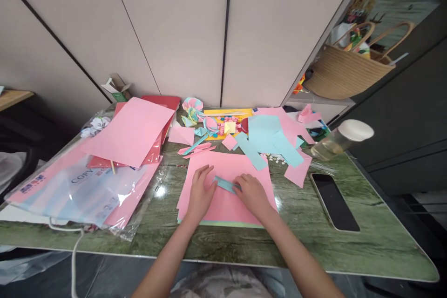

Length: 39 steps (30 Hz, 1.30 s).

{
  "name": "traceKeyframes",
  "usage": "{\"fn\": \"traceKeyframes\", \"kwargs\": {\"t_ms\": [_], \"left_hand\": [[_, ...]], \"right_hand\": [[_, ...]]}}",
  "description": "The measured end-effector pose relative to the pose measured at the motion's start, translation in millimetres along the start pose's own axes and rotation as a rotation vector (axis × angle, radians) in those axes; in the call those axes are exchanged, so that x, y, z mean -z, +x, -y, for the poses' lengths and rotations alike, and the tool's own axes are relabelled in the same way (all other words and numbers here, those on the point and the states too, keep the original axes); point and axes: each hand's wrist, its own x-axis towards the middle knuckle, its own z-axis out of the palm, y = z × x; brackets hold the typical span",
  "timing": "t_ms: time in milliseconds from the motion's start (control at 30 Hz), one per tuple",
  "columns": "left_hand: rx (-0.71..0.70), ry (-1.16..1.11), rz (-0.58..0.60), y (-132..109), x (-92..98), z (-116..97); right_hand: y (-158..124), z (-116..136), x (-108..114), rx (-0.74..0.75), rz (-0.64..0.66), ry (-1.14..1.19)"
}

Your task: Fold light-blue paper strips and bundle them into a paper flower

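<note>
A narrow folded strip of light blue paper [225, 184] lies slightly tilted across a stack of pink paper [232, 209]. My left hand [201, 191] rests at the strip's left end, its thumb touching it and its fingers stretched out over the pink sheet. At the other end, my right hand [253, 193] has its fingers curled and its thumb tucked against the strip, covering that end. Beyond my hands lie cut pieces of light blue paper [263, 132] and folded pink strips [199, 149].
To the left are a plastic copy-paper bag [115, 191] and a large pink sheet [134, 128]. A phone [335, 202] and a lidded bottle [340, 139] stand to the right. A yellow tray [209, 112] with small beads and paper flowers [193, 104] sits by the wall.
</note>
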Motion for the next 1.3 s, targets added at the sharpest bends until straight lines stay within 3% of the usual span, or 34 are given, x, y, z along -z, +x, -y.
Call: {"fn": "traceKeyframes", "kwargs": {"t_ms": [133,267,367,533,700,1033,1200,1300], "left_hand": [[0.232,-0.378,-0.073,0.5,-9.8,-4.9],[0.359,-0.674,0.196,17.4,-25.1,-28.3],[0.360,-0.745,0.272,36.2,-28.3,-40.8],[0.387,-0.731,0.436,50.9,-20.1,-39.9],[0.361,-0.603,0.532,46.6,-22.4,-35.3],[0.423,-0.754,0.567,37.4,-29.0,-39.3],[0.436,-0.568,0.523,35.1,-32.4,-37.2],[0.443,-0.522,0.470,36.0,-34.5,-35.1]], "right_hand": [[8.4,6.1,2.9,-0.052,-0.076,0.097],[20.3,16.2,16.2,-0.095,-0.184,0.274],[27.0,17.1,24.9,-0.129,-0.179,0.399],[32.3,-0.4,33.4,-0.069,0.051,0.913],[33.4,-13.2,24.5,-0.183,0.124,1.232],[32.2,-17.8,11.9,-0.322,0.063,1.216],[32.6,-20.9,9.5,-0.344,-0.036,1.165],[31.8,-20.0,9.6,-0.341,0.040,1.165]]}}
